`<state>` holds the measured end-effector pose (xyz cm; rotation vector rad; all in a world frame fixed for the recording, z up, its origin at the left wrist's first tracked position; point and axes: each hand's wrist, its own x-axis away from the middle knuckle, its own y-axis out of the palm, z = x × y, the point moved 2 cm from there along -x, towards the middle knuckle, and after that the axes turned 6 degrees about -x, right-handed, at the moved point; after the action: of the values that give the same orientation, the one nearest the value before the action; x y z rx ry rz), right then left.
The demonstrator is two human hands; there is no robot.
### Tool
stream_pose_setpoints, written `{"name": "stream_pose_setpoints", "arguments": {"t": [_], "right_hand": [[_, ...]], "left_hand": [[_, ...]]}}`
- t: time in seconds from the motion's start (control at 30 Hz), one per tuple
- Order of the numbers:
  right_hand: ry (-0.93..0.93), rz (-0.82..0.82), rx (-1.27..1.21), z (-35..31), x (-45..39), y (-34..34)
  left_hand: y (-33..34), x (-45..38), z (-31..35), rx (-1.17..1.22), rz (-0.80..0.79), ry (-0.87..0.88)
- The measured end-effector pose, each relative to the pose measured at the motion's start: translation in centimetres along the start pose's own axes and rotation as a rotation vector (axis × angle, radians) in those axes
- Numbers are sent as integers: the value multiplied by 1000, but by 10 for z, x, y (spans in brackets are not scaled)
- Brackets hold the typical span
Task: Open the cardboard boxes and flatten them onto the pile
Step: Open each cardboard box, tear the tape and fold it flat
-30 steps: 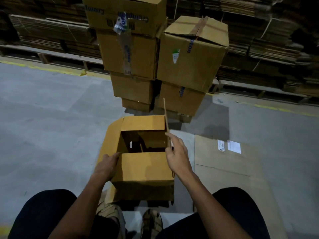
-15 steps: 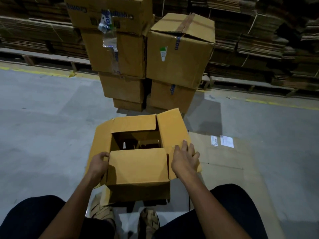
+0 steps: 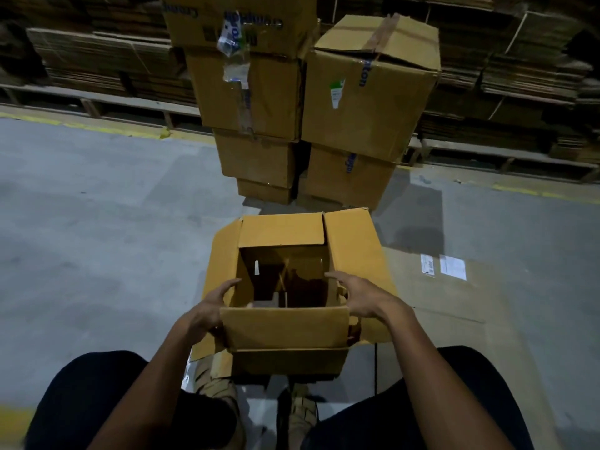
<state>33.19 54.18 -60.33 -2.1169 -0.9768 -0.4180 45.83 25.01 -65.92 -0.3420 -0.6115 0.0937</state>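
The open cardboard box [image 3: 285, 332] sits on the floor between my knees, all four top flaps folded outward. My left hand [image 3: 207, 310] is cupped at its left wall, thumb reaching over the rim, fingers curled loosely round the edge of the near flap. My right hand [image 3: 360, 298] mirrors it on the right rim, thumb stretched across the opening; the lower fingers tuck behind the near flap, so I cannot say how firmly they grip.

Just beyond the box stand the stacked boxes [image 3: 367, 102] — two columns of brown corrugated cartons, touching each other and blocking the way forward. The upper left ones trail a torn strip of clear tape [image 3: 235, 63]; the right top carton has a brown taped seam and a small green and white label. To my right, flat on the grey concrete floor [image 3: 97, 228], lies the flattened cardboard [image 3: 454, 306], matt and creased, with two white labels on it. A yellow line [image 3: 107, 128] runs along the floor before the pallets of bundled flat sheets [image 3: 107, 66] at the back.

Inside the box it is dark — I make out upright cardboard pieces, nothing clearer. My sandalled feet [image 3: 220, 391] are partly hidden under the box; the top carton is cut off by the frame
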Motion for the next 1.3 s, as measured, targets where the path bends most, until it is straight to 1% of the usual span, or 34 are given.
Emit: {"name": "stream_pose_setpoints", "arguments": {"t": [0.1, 0.17, 0.23, 0.3, 0.4, 0.47, 0.53, 0.63, 0.83, 0.9, 1.0, 1.07, 1.1, 1.13, 1.23, 1.3], "right_hand": [[-25, -119, 185, 3, -1, 13], [15, -231, 313, 6, -4, 25], [54, -303, 457, 5, -4, 37], [41, -346, 537, 2, -4, 50], [-1, -369, 580, -3, -9, 67], [-15, -374, 613, -3, -13, 79], [-26, -389, 594, 2, -19, 93], [-31, -370, 484, 9, -26, 106], [-94, -324, 480, 0, -40, 109], [-85, -354, 469, -1, -43, 113], [-42, -472, 457, -6, -44, 110], [20, -549, 336, -10, -46, 101], [40, -546, 255, -12, -49, 95], [41, -504, 184, -15, -53, 90], [-45, -235, 51, -23, -73, 77], [-98, -107, 53, -27, -91, 66]], "left_hand": [[6, 0, -2, -31, 14, -30], [10, 0, -6, -32, 39, -33], [12, 3, -7, -73, 79, -17], [12, 6, -9, -172, 146, -1], [16, 7, -10, -352, 244, 47], [20, 7, -9, -367, 281, 73], [24, 4, -8, -321, 287, 88], [29, -4, -5, -249, 288, 63], [19, -25, 0, -281, 391, -158], [9, -39, 3, -308, 349, -230], [0, -57, 14, -340, 253, -295], [0, -71, 20, -405, 192, -303], [0, -78, 22, -444, 158, -306], [1, -86, 24, -475, 128, -308], [-1, -107, 32, -525, 108, -309], [-9, -119, 38, -519, 141, -298]]}}
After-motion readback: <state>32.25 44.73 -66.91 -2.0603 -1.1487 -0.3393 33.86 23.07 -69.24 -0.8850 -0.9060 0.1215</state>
